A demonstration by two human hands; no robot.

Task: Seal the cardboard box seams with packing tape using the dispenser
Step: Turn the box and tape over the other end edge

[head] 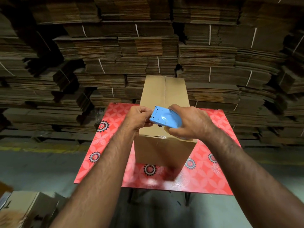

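Note:
A closed brown cardboard box point(162, 92) stands on a red patterned table point(113, 145), its top centre seam running away from me. Clear tape glints at the near top edge and down the front face. My right hand point(189, 122) grips a blue tape dispenser point(164, 117) with its roll, held just above the near end of the box top. My left hand point(139, 117) pinches at the toothed front edge of the dispenser, fingers closed there; the tape end itself is too clear to make out.
Tall stacks of flattened, strapped cardboard point(148, 46) fill the whole background behind the table. Loose cardboard pieces point(29, 206) lie on the grey floor at lower left. The table's metal legs point(187, 198) show under its near edge.

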